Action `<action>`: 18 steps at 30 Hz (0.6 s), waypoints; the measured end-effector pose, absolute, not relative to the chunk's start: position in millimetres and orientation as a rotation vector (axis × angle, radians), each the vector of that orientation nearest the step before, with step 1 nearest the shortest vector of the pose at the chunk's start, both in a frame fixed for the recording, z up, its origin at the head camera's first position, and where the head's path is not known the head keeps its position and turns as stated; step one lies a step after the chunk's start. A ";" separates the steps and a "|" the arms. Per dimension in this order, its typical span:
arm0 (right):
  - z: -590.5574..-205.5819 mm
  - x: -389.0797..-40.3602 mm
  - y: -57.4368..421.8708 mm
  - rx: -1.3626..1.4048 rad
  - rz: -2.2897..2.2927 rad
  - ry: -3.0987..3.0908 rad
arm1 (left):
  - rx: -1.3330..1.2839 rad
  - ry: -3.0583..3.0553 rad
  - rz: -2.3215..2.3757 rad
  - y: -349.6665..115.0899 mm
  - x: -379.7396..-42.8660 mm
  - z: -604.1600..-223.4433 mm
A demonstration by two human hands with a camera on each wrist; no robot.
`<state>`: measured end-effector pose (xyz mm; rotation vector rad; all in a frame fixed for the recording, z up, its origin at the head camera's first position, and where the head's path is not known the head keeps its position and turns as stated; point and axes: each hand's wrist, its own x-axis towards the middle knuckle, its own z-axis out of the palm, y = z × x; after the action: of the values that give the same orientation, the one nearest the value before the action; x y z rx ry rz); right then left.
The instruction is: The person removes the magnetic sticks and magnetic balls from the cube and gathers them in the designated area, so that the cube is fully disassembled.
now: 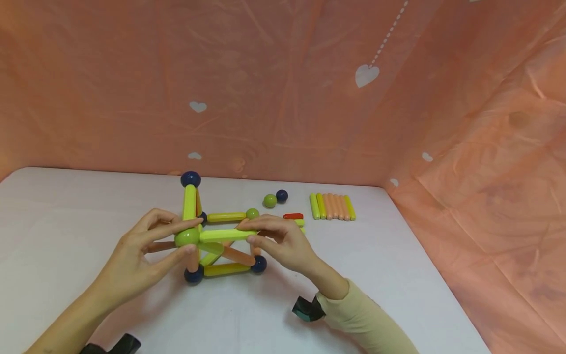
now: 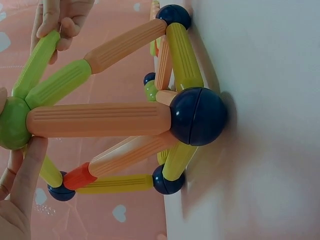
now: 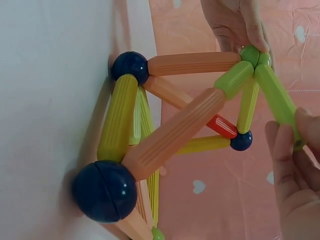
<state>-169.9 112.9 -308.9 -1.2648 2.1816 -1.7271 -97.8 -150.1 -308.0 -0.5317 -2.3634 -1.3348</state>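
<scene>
One careless tug could undo this
On the white table point(image 1: 389, 270), the stick-and-ball frame point(image 2: 100, 120) stands before me. My right hand point(image 1: 283, 243) pinches the outer end of a green stick point(image 1: 227, 235); my left hand point(image 1: 146, 250) grips the green ball point(image 1: 187, 238) it meets. Twisting the stick might pop that corner apart.

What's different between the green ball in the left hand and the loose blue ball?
The held ball is bright green, but the loose ball is dark blue. The held ball has sticks joined to it, but the loose ball shows none. The left hand grips the held ball above the table, while the loose ball rests on the table. Both are round and shiny.
</scene>
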 end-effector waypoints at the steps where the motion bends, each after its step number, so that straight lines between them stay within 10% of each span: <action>1: -308.1 -170.4 112.3 -1.272 -1.720 2.192 | -0.536 -2.361 -1.334 -150.1 -98.0 -307.9; 18: -320.4 -184.6 151.2 -0.663 -1.993 2.295 | -0.522 -2.393 -1.333 -151.2 -98.0 -308.0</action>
<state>-184.6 151.2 -320.4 -0.6631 2.2950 -1.9933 -98.0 -151.2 -308.0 -0.5221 -2.3929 -1.3326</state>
